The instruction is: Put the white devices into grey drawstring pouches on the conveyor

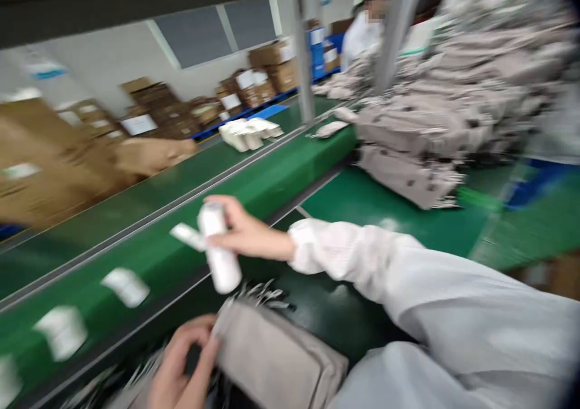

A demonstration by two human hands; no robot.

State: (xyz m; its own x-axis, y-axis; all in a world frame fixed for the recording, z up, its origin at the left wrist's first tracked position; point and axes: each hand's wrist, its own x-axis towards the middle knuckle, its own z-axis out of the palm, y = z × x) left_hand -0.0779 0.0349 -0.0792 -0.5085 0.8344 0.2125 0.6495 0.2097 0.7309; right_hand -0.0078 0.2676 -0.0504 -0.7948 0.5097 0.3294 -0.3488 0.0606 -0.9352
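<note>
My right hand (247, 231) is wrapped round a white cylinder (220, 258), blurred by motion, above the green ledge. A small white strip (188, 237) sticks out to the left of the cylinder; whether it is attached I cannot tell. Below, my left hand (188, 354) pinches the upper left corner of a flat grey fabric bag (272, 348). Thin cords or straps (267, 294) spill from the top of this bag. White paper pieces (124, 287) lie on the ledge to the left of my hands.
The green padded ledge (272, 173) runs diagonally beside a conveyor belt (190, 176). High stacks of grey fabric pieces (417, 125) stand at the right. White cloth items (249, 132) lie on the belt. Cardboard boxes (154, 110) line the far side, and a person (362, 34) is behind a metal post (303, 58).
</note>
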